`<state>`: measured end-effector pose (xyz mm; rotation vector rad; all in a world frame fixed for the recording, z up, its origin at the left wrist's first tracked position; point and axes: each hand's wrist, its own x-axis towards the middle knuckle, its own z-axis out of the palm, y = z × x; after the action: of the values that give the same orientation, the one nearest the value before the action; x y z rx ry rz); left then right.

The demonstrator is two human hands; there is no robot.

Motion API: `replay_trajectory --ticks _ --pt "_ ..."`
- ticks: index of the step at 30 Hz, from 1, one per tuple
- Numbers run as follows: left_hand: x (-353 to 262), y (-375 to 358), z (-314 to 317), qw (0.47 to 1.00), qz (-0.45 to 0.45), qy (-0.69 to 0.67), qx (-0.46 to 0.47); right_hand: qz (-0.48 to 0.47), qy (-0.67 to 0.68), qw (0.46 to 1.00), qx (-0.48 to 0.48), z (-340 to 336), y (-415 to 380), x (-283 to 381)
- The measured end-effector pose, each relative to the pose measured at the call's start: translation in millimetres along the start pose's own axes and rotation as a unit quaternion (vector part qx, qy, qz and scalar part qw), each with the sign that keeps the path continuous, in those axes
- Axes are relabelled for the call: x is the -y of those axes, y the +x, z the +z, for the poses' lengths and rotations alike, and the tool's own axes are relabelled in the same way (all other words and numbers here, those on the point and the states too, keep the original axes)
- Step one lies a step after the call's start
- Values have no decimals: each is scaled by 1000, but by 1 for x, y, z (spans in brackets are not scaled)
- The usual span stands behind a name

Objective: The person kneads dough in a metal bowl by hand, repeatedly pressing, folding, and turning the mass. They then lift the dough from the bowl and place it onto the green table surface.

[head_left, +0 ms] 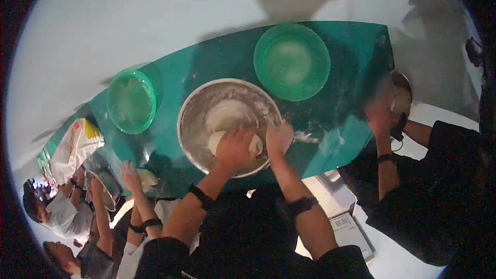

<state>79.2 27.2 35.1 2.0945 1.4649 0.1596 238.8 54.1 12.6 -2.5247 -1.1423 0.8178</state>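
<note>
A wide metal bowl [187,104] dusted with flour stands in front of me on the green table. Inside it, toward the near side, lies a smooth pale lump of dough [213,142]. My left hand [236,147] presses down on the dough, its fingers curled over the top. At the bowl's right edge, my right hand [279,137] grips the rim, with the thumb side toward the inside. Flour coats the bowl's inner wall, and a whitish patch shows on its bottom beyond the dough.
Two green basins, one behind the bowl [292,33] and one to its left [147,101], sit on the green table [227,51]. Spilled flour [307,137] lies right of the bowl. Co-workers with bowls stand on both sides. A white bag [77,144] is at far left.
</note>
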Motion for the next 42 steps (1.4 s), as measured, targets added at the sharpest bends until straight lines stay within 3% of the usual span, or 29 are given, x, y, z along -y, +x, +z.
replay_trajectory --ticks 4,6,9,12,15,18,20,21,24,26,28,31,34,37,40,42 --pt "9 30 19 1000 14 15 4 31 -54 998 21 -4 -8 0" --pt "20 48 21 998 47 31 1 33 -12 999 20 0 -5 1" --pt "31 68 28 986 121 31 -107 25 73 997 -3 7 -8 -4" --pt "35 86 26 994 106 18 -26 -13 58 997 -38 13 -2 -8" --pt "24 83 15 999 37 19 25 -52 9 996 -73 33 -10 -36" --pt "12 66 22 999 17 27 -28 -50 -19 995 -84 38 2 -42" --pt "-24 45 -22 985 91 80 -126 36 -59 998 13 12 2 -12" --pt "-33 33 -42 970 126 110 -176 40 -51 998 12 6 -1 -5" --pt "-20 -3 -53 978 24 -86 -189 30 -17 999 -8 2 -8 10" --pt "34 -4 -35 953 -187 -123 -206 3 5 999 -41 9 -3 -2" --pt "70 3 -8 915 -317 -191 -161 7 -7 997 -75 13 -5 -14" --pt "92 7 27 943 -256 -113 -182 8 -10 998 -67 14 -3 -4" --pt "64 7 23 895 -290 -304 -150 11 6 998 -58 11 -7 -6" --pt "36 9 -40 894 -324 -306 45 9 7 999 -48 8 -9 -7" --pt "13 6 -16 917 -258 -293 -86 19 -27 999 -39 6 -6 -3" --pt "4 7 -8 967 -168 -160 -110 28 -42 998 -24 4 -5 -1"
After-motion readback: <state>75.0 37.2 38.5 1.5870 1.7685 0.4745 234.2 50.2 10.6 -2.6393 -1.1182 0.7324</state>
